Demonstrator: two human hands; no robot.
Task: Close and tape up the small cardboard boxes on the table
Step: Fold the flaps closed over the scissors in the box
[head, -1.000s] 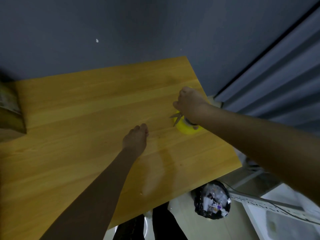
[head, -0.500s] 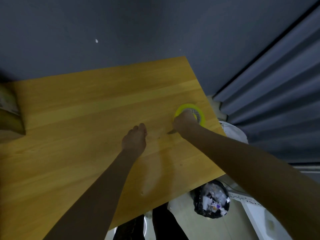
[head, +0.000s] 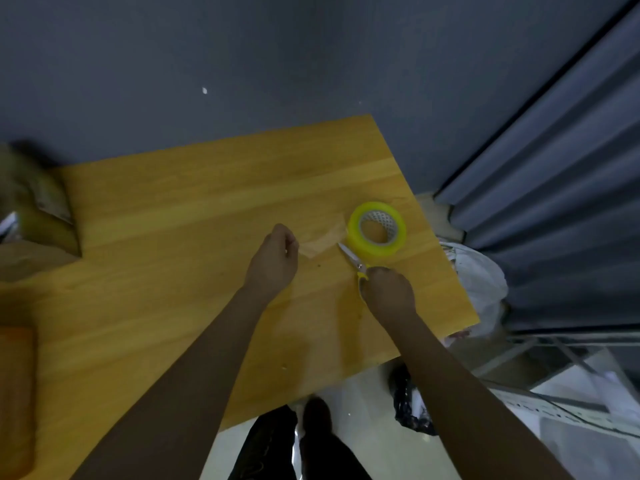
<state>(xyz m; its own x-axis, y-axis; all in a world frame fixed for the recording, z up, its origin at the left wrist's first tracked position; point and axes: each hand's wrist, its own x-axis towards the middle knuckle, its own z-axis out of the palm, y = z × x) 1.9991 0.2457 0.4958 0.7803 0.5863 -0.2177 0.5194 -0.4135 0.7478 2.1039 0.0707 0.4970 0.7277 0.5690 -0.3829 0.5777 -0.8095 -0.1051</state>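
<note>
Near the tabletop's [head: 207, 209] right edge, right hand [head: 389, 296] grips yellow-handled scissors [head: 354, 259] beside yellow tape roll [head: 376, 227]; left hand [head: 275, 265] pinches clear tape strip [head: 322, 241].

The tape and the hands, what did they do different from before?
The left hand lifted off the table and now pinches a strip of tape pulled out from the yellow roll. The right hand drew back toward the person and now points the scissors at the strip by the roll. The roll lies flat near the right edge, as half a second ago.

cardboard boxes [head: 31, 233] blurred, cut off left
</note>
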